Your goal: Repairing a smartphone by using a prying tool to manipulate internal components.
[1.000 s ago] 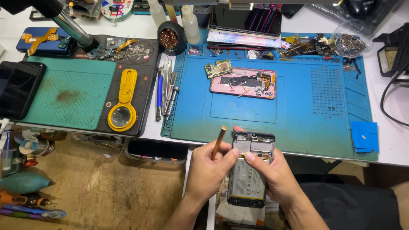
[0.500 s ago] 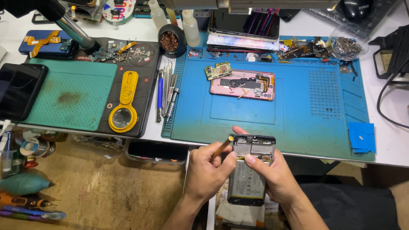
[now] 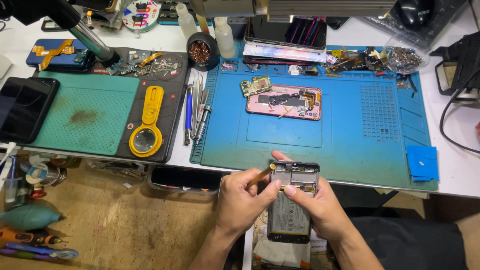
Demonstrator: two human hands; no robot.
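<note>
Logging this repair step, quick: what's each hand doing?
Left hand: closed, holding a thin brass-tipped tool.
Right hand: closed, holding the opened phone.

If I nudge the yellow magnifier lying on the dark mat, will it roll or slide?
The yellow magnifier lies flat with a long flat handle, so it will probably slide or pivot, not roll. It looks like thin plastic, likely light. The dark mat under it may grip it a little, and its lens could scratch.
</note>
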